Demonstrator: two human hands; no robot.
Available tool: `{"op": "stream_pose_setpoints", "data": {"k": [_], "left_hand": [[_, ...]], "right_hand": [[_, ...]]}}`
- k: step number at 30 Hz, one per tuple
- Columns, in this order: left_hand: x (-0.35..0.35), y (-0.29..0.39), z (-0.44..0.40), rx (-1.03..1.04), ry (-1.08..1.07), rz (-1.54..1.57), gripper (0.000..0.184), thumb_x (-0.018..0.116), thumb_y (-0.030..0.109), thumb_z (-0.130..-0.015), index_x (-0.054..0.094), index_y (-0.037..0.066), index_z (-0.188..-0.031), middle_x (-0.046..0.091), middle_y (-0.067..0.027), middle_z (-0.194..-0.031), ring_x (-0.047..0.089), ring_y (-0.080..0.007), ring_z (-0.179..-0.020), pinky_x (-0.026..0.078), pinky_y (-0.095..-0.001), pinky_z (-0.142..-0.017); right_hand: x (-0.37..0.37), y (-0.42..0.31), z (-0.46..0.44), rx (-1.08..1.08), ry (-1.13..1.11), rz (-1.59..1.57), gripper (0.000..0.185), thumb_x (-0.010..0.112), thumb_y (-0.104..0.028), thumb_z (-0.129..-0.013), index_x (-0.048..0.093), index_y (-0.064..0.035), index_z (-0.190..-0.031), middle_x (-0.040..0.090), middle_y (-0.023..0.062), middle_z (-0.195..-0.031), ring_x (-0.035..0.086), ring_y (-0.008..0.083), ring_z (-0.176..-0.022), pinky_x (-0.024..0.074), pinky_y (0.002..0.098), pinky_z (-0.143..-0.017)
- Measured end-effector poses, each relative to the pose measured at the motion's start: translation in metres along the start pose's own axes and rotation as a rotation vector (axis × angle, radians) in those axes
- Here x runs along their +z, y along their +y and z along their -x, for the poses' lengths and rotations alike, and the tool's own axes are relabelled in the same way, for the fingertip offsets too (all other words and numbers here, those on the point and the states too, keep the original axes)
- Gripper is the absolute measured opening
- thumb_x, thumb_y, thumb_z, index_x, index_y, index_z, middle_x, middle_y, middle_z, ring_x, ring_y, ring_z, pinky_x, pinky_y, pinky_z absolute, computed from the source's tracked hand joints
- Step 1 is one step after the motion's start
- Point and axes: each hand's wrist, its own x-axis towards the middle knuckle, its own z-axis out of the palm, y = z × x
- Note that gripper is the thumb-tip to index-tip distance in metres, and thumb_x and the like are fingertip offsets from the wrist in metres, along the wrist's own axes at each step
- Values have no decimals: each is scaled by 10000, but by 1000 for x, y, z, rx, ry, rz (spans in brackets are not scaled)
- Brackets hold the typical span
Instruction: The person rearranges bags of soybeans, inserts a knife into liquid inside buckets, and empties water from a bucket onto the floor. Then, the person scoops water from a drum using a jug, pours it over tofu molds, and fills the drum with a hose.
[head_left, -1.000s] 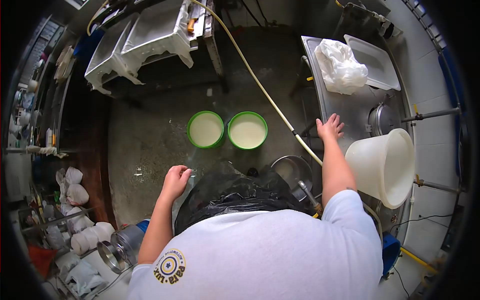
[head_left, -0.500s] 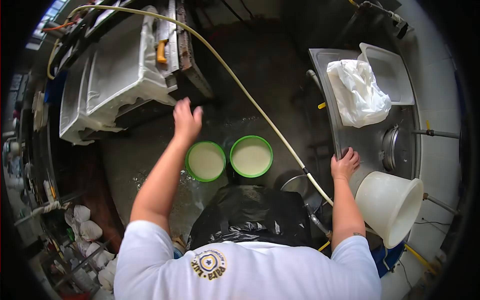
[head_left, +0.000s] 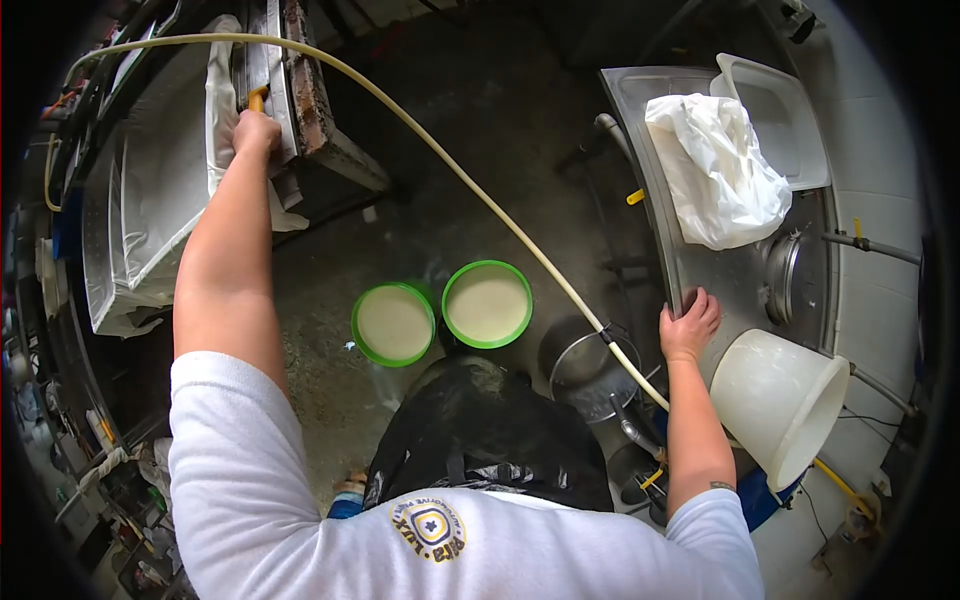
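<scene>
My left hand (head_left: 256, 133) is closed around the orange handle of a flat-bladed metal tool (head_left: 257, 98), on the ledge beside a cloth-lined tub (head_left: 165, 140). The tool's exact kind is hard to make out. My right hand (head_left: 692, 326) rests on the edge of a steel sink counter (head_left: 735, 275), fingers laid over the rim and slightly apart. Between my arms, two green-rimmed buckets (head_left: 395, 324) (head_left: 487, 304) of creamy white liquid stand on the floor in front of me.
A pale hose (head_left: 470, 188) arcs from the upper left down to the right of the buckets. On the counter are a white plastic bag (head_left: 718, 170) and a white tray (head_left: 780, 120). A white bucket (head_left: 775, 400) lies tilted near my right arm. A round metal vessel (head_left: 590, 370) sits below.
My left hand has moved up and left from open air and taken hold of the orange handle. The right hand stays on the counter edge. The view has shifted slightly.
</scene>
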Motion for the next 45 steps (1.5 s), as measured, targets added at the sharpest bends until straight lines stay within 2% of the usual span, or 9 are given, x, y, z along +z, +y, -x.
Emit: {"op": "stream_pose_setpoints", "data": {"k": [2,4,6,8,13,18,30,38,45], "left_hand": [[-8,5,6,-37,49,-1,424,613,213,-843,679,-53,-1166,710,-285,-1184,680,-415,-1167,537,-463,-981],[-23,0,5,-81,-287,235,484,627,235,-849,626,-51,-1240,719,-253,-1160,725,-389,-1038,565,-441,-879],[-20,-5,16,-103,-296,520,485,642,265,-866,593,-36,-1243,719,-164,-978,710,-329,-806,559,-465,-723],[-62,27,96,-306,-280,1051,305,636,252,-906,595,3,-1077,620,-78,-756,622,-218,-631,525,-411,-553],[-58,37,352,-74,-130,1324,228,551,243,-1046,484,76,-906,556,-22,-666,520,-104,-464,441,-270,-411],[-18,-55,549,215,-102,732,301,610,239,-1015,559,3,-1195,649,-248,-990,642,-457,-923,508,-505,-825],[-60,-296,715,-72,-853,-32,366,717,319,-918,678,-26,-1036,711,-279,-1033,684,-445,-1022,535,-506,-881],[77,-308,642,-149,-695,82,357,652,305,-945,673,-26,-1079,698,-305,-1098,658,-475,-1080,529,-524,-940],[-11,-303,612,-136,-754,121,332,649,291,-959,658,-32,-1034,704,-301,-995,674,-479,-990,531,-518,-873]], "right_hand": [[-3,-1,-1,-1,0,-2,821,858,-312,-701,476,-99,-1396,457,186,-1361,414,442,-1339,353,611,-1139],[-5,-2,0,14,-24,5,819,860,-315,-707,473,-100,-1396,457,190,-1364,412,439,-1340,352,606,-1137],[-6,-1,1,11,-22,-2,815,859,-317,-708,474,-101,-1394,458,188,-1366,411,438,-1340,353,607,-1135],[-7,-2,1,10,-19,-14,811,858,-319,-710,475,-102,-1391,459,185,-1368,410,437,-1340,353,608,-1133],[-5,4,7,8,7,-21,793,839,-356,-730,471,-120,-1391,456,163,-1370,397,440,-1353,353,637,-1104],[-4,9,12,9,-2,-27,787,828,-399,-738,465,-143,-1387,456,156,-1366,400,435,-1354,346,652,-1090],[1,10,14,23,-24,71,766,797,-483,-752,477,-186,-1382,482,126,-1377,440,401,-1337,393,638,-1033],[23,15,13,-7,11,141,760,787,-489,-757,491,-186,-1388,505,144,-1366,470,435,-1314,424,608,-1048],[31,18,10,-55,51,184,738,792,-444,-784,513,-161,-1405,523,177,-1379,520,450,-1276,463,574,-1050]]}}
